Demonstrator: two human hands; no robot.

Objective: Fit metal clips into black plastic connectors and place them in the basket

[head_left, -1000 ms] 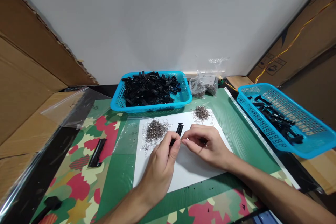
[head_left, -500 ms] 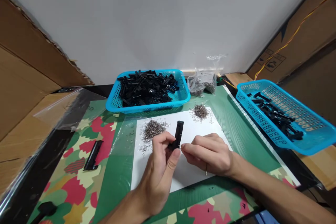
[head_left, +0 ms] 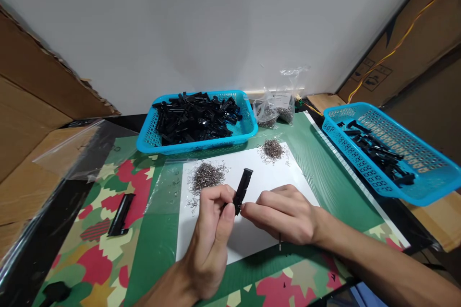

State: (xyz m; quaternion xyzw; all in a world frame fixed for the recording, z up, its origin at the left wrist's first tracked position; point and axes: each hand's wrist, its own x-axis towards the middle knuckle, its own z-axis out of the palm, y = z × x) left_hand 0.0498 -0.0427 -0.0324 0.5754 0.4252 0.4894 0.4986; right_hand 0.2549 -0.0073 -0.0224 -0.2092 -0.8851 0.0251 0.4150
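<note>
My left hand (head_left: pixel 212 235) is closed, thumb and fingers pinching a narrow black plastic part (head_left: pixel 243 183) that tilts up over the white sheet (head_left: pixel 252 244). My right hand (head_left: pixel 284 213) is closed too, its fingertips at the lower end of that part. A thin metal rod (head_left: pixel 280 243) sticks out beneath the right palm; the rest of it is hidden. Whatever the right fingertips pinch is too small to make out. Behind the hands lie a larger pile of small wire springs (head_left: pixel 208 177) and a smaller pile of springs (head_left: pixel 272 149).
A blue basket (head_left: pixel 194 147) heaped with black parts stands at the back. Another blue basket (head_left: pixel 363 177) with fewer parts is at the right. Bags of small metal pieces (head_left: pixel 284 108) lean on the wall. One loose black part (head_left: pixel 121 215) lies at the left.
The black part leans further to the right than before. Both hands have shifted slightly left in view, with the right fingertips still at the part's lower end. The view has moved a little.
</note>
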